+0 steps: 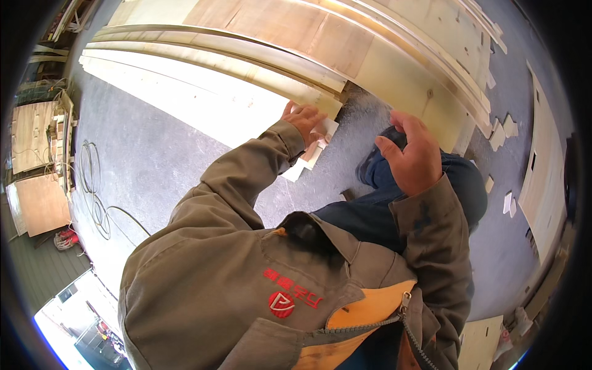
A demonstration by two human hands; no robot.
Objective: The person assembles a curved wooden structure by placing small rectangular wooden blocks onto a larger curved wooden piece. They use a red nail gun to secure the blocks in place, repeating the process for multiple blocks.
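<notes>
- Fingers of my left hand (303,124) bend onto the long, pale wooden board (203,102) beneath, perhaps steadying it; can't tell their grip.
- My right hand (415,157), half-curled, holds nothing.

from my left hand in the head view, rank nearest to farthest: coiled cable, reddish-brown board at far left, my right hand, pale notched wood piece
From the left hand:
1. Pale notched wood piece, right at the hand
2. Right hand, off to the right
3. Coiled cable, on the floor, left
4. Reddish-brown board, far left beyond the cable
</notes>
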